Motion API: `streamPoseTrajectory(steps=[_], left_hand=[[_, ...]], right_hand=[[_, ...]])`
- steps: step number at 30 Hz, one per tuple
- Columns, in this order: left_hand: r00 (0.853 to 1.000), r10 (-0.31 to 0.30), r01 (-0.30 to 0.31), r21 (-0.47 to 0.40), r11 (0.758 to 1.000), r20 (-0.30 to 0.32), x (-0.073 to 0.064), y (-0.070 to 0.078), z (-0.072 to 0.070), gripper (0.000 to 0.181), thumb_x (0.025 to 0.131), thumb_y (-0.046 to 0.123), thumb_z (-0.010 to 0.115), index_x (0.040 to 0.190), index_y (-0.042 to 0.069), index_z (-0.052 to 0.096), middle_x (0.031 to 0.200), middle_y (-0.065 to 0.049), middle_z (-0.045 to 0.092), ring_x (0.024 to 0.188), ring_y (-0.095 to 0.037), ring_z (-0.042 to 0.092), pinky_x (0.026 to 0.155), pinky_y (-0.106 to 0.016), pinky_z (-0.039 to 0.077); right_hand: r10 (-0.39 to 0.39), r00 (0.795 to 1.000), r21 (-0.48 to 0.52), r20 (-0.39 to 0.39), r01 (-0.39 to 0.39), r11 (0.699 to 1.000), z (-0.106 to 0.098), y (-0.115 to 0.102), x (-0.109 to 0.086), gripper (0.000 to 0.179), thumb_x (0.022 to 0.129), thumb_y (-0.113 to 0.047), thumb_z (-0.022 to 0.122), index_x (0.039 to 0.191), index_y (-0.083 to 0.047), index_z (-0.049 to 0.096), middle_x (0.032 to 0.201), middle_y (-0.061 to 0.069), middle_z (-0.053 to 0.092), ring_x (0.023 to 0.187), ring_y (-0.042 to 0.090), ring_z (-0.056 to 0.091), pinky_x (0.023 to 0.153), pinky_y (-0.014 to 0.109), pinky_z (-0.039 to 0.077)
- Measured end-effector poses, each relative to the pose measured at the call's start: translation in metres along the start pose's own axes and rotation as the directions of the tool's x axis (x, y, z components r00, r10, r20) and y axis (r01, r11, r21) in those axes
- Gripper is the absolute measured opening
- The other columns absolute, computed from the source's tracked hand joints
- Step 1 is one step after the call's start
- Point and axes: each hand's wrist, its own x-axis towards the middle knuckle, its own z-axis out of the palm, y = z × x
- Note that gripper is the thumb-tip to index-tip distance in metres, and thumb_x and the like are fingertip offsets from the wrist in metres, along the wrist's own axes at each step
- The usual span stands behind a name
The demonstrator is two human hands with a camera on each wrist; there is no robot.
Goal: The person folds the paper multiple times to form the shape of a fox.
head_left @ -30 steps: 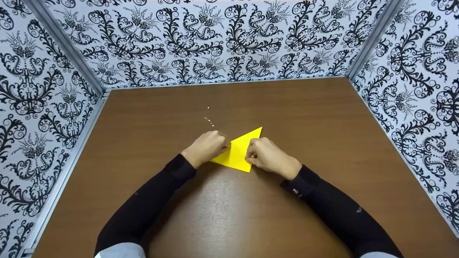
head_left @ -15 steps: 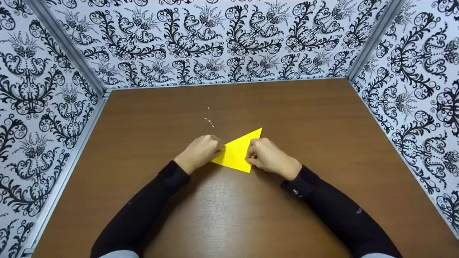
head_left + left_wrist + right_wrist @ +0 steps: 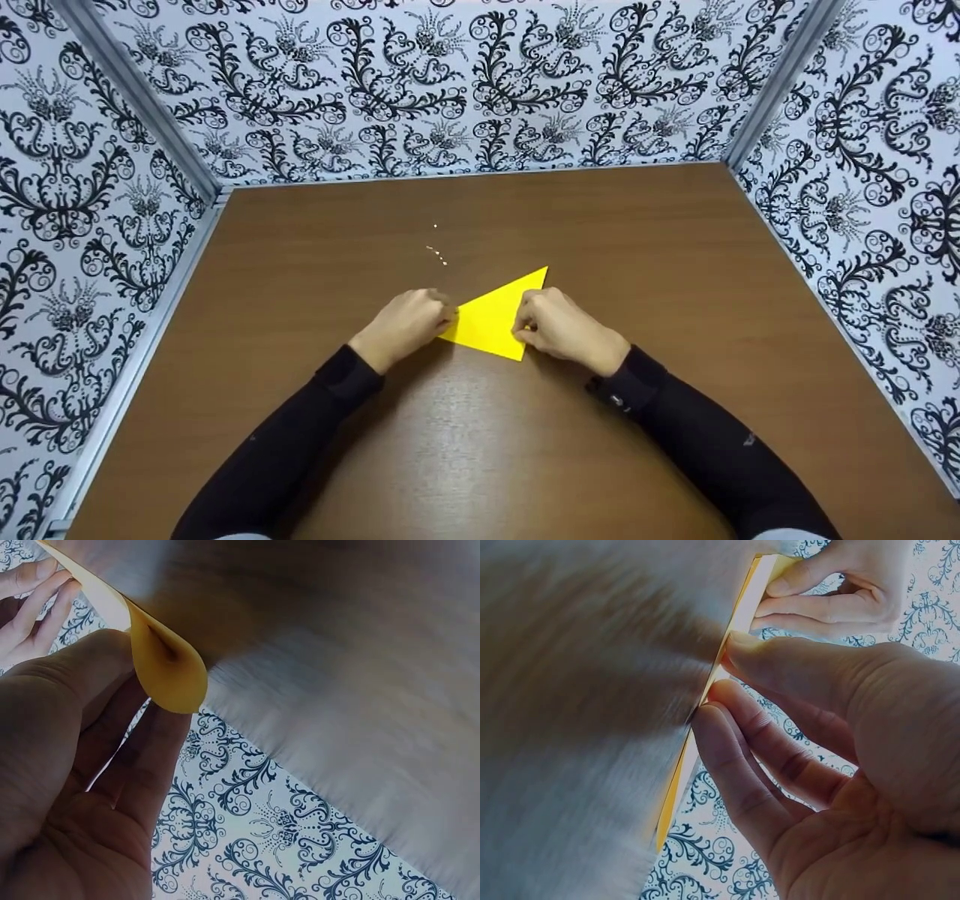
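A folded sheet of yellow paper (image 3: 487,324) lies on the brown table in the head view, a sharp corner pointing to the back right. My left hand (image 3: 409,324) is at its left end. In the left wrist view, the left thumb lies on the paper where its edge bends into a rounded loop (image 3: 171,679), with fingers on the loop's other side. My right hand (image 3: 566,330) holds the paper's right edge, fingers bent. The right wrist view shows the right thumb (image 3: 757,652) and fingertips at the paper's thin edge, close to the tabletop.
Several tiny white specks (image 3: 437,255) lie on the table (image 3: 315,247) behind the left hand. Patterned black-and-white walls (image 3: 420,90) with grey metal corner posts (image 3: 780,82) enclose the table at the back and both sides.
My left hand has slid left and slightly towards me along the paper, uncovering more of it. My right hand and the paper stay in place.
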Motion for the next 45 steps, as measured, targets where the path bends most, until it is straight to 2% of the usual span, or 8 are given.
streamPoseTrajectory(steps=[6,10,14,19,23,27,32,45], left_hand=[[1.0,0.004,-0.004,0.022,1.0,-0.012,-0.008,0.0,0.0,0.036,0.103,-0.011,0.069,0.074,0.01,0.065,0.077,-0.002,0.057,0.073,-0.016,0.047,0.066,-0.03,0.045],[0.999,0.024,-0.023,0.037,0.999,-0.028,-0.013,0.0,-0.001,0.031,0.103,-0.012,0.071,0.079,0.007,0.075,0.079,-0.004,0.067,0.073,-0.02,0.058,0.067,-0.033,0.055],[0.998,0.04,-0.038,0.057,0.998,-0.04,-0.02,-0.001,-0.002,0.022,0.103,-0.01,0.077,0.088,0.005,0.083,0.089,-0.008,0.079,0.08,-0.025,0.072,0.072,-0.037,0.065],[0.998,0.042,-0.039,0.056,0.998,-0.049,-0.028,-0.003,-0.001,0.014,0.104,-0.005,0.081,0.096,0.004,0.087,0.099,-0.01,0.085,0.089,-0.028,0.08,0.079,-0.04,0.07],[0.998,0.034,-0.031,0.049,0.998,-0.05,-0.033,-0.004,-0.002,0.013,0.102,-0.007,0.082,0.099,0.004,0.089,0.106,-0.012,0.088,0.098,-0.031,0.084,0.084,-0.043,0.072],[0.999,0.024,-0.021,0.05,0.999,-0.047,-0.036,-0.003,-0.006,0.016,0.099,-0.01,0.082,0.102,0.003,0.09,0.111,-0.014,0.089,0.101,-0.033,0.086,0.086,-0.044,0.073],[0.999,0.009,-0.007,0.059,0.998,-0.045,-0.038,-0.003,-0.008,0.017,0.099,-0.01,0.08,0.103,0.003,0.09,0.109,-0.013,0.089,0.098,-0.033,0.085,0.085,-0.046,0.073],[1.0,-0.007,0.009,0.084,0.996,-0.025,-0.049,-0.005,-0.01,0.012,0.099,-0.005,0.087,0.105,0.004,0.09,0.113,-0.012,0.089,0.104,-0.031,0.086,0.088,-0.045,0.073]], right_hand=[[-0.004,1.0,0.002,-0.004,0.004,1.0,0.001,0.001,0.0,0.013,0.093,0.009,0.088,0.088,-0.003,0.088,0.088,0.01,0.082,0.081,0.025,0.073,0.074,0.028,0.06],[0.001,1.0,0.002,0.0,-0.001,1.0,0.001,0.0,0.0,0.012,0.094,0.008,0.088,0.089,-0.003,0.088,0.089,0.01,0.082,0.083,0.025,0.074,0.075,0.029,0.061],[0.003,1.0,-0.016,0.012,-0.003,1.0,0.001,0.001,-0.001,0.011,0.096,0.006,0.087,0.091,-0.004,0.089,0.091,0.01,0.081,0.086,0.025,0.075,0.077,0.031,0.064],[0.003,1.0,-0.03,0.015,-0.003,1.0,0.001,0.001,-0.002,0.009,0.097,0.004,0.088,0.093,-0.003,0.09,0.093,0.01,0.08,0.088,0.025,0.077,0.079,0.034,0.068],[0.013,1.0,-0.029,0.023,-0.012,1.0,0.001,0.0,-0.001,0.009,0.098,0.004,0.088,0.093,-0.003,0.09,0.094,0.01,0.081,0.088,0.025,0.076,0.08,0.033,0.067],[0.016,1.0,-0.029,0.026,-0.016,0.999,0.001,-0.001,-0.001,0.008,0.098,0.003,0.088,0.094,-0.004,0.09,0.094,0.01,0.081,0.087,0.024,0.074,0.078,0.03,0.064],[0.015,1.0,-0.028,0.023,-0.015,0.999,0.0,-0.001,0.0,0.008,0.098,0.003,0.088,0.094,-0.004,0.09,0.094,0.01,0.081,0.087,0.024,0.074,0.079,0.03,0.064],[0.009,1.0,-0.026,0.015,-0.009,1.0,-0.001,-0.001,-0.001,0.01,0.097,0.005,0.088,0.092,-0.004,0.089,0.093,0.01,0.081,0.085,0.023,0.073,0.076,0.028,0.062]])
